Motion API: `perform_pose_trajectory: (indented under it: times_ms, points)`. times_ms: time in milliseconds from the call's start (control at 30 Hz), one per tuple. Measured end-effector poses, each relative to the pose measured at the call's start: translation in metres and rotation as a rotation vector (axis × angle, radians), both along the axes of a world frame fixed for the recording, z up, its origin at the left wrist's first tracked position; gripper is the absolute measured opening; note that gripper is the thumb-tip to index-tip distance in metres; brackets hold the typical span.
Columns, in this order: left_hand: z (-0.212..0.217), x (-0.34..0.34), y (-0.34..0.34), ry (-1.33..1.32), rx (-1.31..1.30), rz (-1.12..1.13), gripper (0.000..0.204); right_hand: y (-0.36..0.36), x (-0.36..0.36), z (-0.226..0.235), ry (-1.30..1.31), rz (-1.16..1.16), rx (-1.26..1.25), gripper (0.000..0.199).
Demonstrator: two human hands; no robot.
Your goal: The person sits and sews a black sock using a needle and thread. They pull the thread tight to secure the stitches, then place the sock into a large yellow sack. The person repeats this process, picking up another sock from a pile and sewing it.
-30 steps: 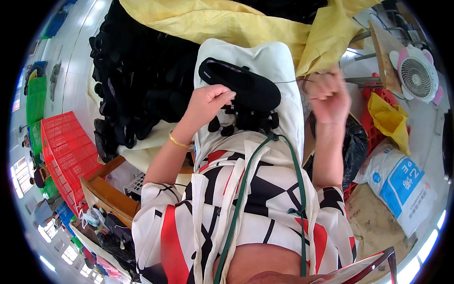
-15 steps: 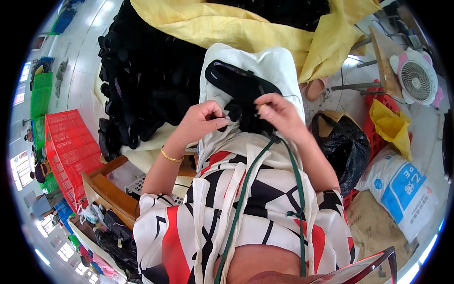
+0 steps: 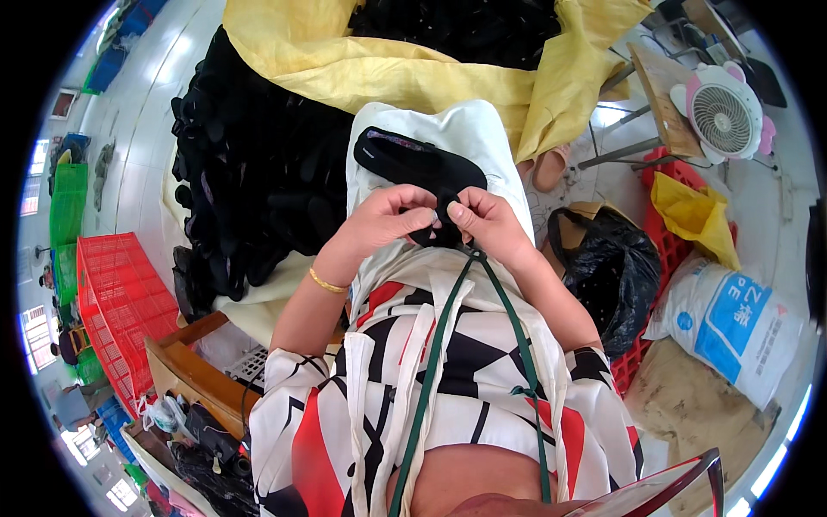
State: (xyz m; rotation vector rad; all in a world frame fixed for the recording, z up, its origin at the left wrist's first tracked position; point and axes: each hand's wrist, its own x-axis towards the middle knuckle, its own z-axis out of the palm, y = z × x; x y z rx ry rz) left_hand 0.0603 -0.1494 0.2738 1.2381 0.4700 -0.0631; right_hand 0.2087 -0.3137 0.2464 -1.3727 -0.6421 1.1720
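- Way off left of the black shoe (image 3: 418,159) there's a row of green bins (image 3: 68,202), and nearer to it a red plastic crate (image 3: 125,310), the slatted kind.
- Left of the shoe and closer to the worker, a wooden drawer (image 3: 194,370) pokes out.
- Big messy heap of black shoes (image 3: 267,172) just left of the shoe, seriously a pile.
- The left hand (image 3: 394,217) is on the worker's side of the shoe, fingers curled, thumb brought up to the forefinger. Can't tell if anything's pinched in there.
- The shoe itself lies on a white cloth (image 3: 500,146) over the lap, opening toward the left, rounded toe to the right. Past it is a long crumpled yellow cloth (image 3: 413,73).
- Some small black pieces (image 3: 446,234) sit on the worker's side of the shoe, half hidden by the hands.
- The right hand (image 3: 491,222) is just below the shoe's toe, nearly meeting the left, thumb and fingers bent in. Can't tell from here what it's gripping, if anything.
- Right of the shoe: a black plastic bag (image 3: 616,280), then a yellow bag (image 3: 689,215), a pink-and-white fan (image 3: 724,119) and a white-and-blue sack (image 3: 732,327).
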Motion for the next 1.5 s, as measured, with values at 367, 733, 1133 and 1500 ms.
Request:
perform_pose_trajectory:
  times_ms: [367, 733, 1133, 1500]
  points:
    - [0.008, -0.012, -0.025, -0.055, -0.008, -0.103, 0.012, -0.043, -0.037, 0.026, -0.634, -0.258, 0.170, 0.014]
    - [0.003, -0.010, -0.041, -0.165, 0.289, -0.116, 0.013, -0.043, -0.031, 0.020, -0.298, -0.206, 0.133, 0.018]
    - [0.008, -0.005, -0.043, -0.194, 0.226, -0.085, 0.018, -0.059, -0.012, 0.034, -0.316, -0.360, 0.271, 0.012]
    - [0.029, -0.007, -0.040, -0.482, 1.026, -0.171, 0.017, -0.102, 0.036, 0.056, -0.132, -0.102, 0.124, 0.012]
